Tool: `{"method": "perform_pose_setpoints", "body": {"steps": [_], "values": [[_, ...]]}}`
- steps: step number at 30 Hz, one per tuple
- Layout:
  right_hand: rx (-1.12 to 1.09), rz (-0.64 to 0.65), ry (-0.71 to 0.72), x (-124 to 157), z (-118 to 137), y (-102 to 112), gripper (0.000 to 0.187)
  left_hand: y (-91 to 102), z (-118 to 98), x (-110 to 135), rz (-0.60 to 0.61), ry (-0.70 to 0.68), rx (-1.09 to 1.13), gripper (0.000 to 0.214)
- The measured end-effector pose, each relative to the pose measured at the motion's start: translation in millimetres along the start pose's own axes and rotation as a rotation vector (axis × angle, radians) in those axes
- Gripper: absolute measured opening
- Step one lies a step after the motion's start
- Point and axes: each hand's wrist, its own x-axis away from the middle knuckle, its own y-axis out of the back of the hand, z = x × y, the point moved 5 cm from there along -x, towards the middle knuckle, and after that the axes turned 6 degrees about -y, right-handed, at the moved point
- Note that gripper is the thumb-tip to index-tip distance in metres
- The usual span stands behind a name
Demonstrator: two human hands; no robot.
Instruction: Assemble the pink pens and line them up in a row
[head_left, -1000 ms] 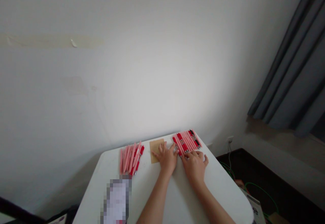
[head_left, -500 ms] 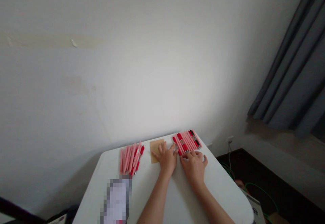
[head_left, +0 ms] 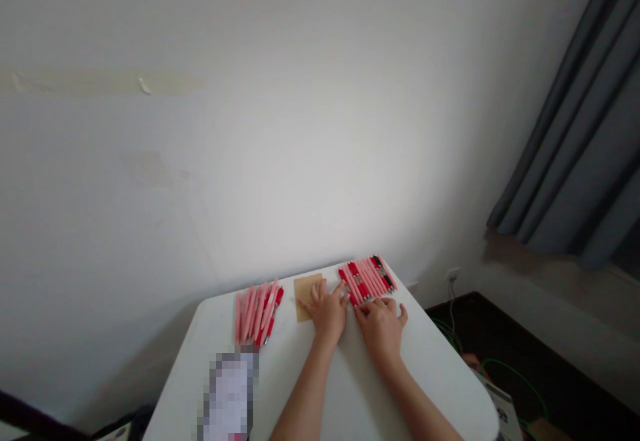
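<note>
On the right of the white table lies a row of pink, red and black pens, side by side. My left hand is open, its fingers spread partly over a tan paper square; its index finger and thumb are beside the red pen at the row's left edge. Curled at the near end of that same pen is my right hand, thumb and index finger closed on its tip, little finger apart. Farther left lies a looser bunch of pink and red pens.
A pixelated, phone-shaped item rests at the table's front left. The table's far edge meets a pale wall. To the right are a grey curtain, a wall socket and green cables on the dark floor.
Both hands have stayed nearly in place. The red pen at the row's left edge has shifted very slightly left.
</note>
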Motion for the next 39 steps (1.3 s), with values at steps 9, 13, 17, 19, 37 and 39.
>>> {"method": "perform_pose_setpoints", "body": {"steps": [9, 13, 17, 19, 37, 39], "values": [[-0.008, -0.006, -0.003, 2, 0, 2, 0.027, 2.1, -1, 1, 0.012, 0.010, 0.004, 0.037], [-0.013, -0.010, -0.003, 3, 1, 5, 0.023, 3.9, -1, 2, -0.021, -0.004, 0.006, 0.037], [-0.023, -0.034, 0.000, 3, 0, 7, 0.020, 11.3, 0, 3, -0.051, -0.017, 0.005, 0.038], [-0.028, -0.037, 0.002, 3, -1, 7, 0.018, 16.4, 3, 3, -0.055, 0.005, 0.012, 0.040], [-0.229, 0.279, 0.408, 9, 63, -7, 0.021, 96.9, 65, 48, -0.140, 0.047, -0.086, 0.027], [-0.214, 0.314, 0.447, 12, 76, -10, 0.022, 107.6, 75, 54, -0.167, 0.085, -0.125, 0.027]]}}
